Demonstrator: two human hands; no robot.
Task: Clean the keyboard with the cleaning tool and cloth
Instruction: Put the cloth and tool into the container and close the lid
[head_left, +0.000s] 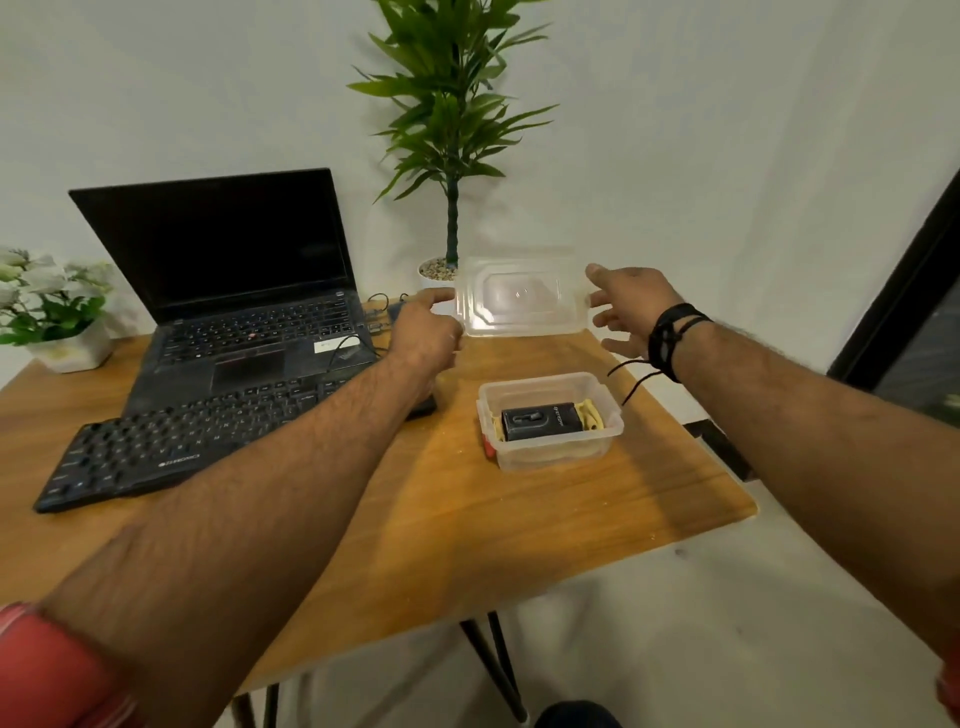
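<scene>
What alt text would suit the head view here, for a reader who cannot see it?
Two bare hands hold a clear plastic lid above a wooden table, left hand pinching its left edge, right hand open at its right edge. Below sits an open clear plastic tub holding a black cleaning tool; a black keyboard and open black laptop lie left.

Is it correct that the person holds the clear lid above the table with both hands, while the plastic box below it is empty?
Not quite. The plastic box is not empty: the head view shows a black object lying inside it on something yellow. The rest holds: the clear lid is above the table, between the left hand and the right hand.
</scene>
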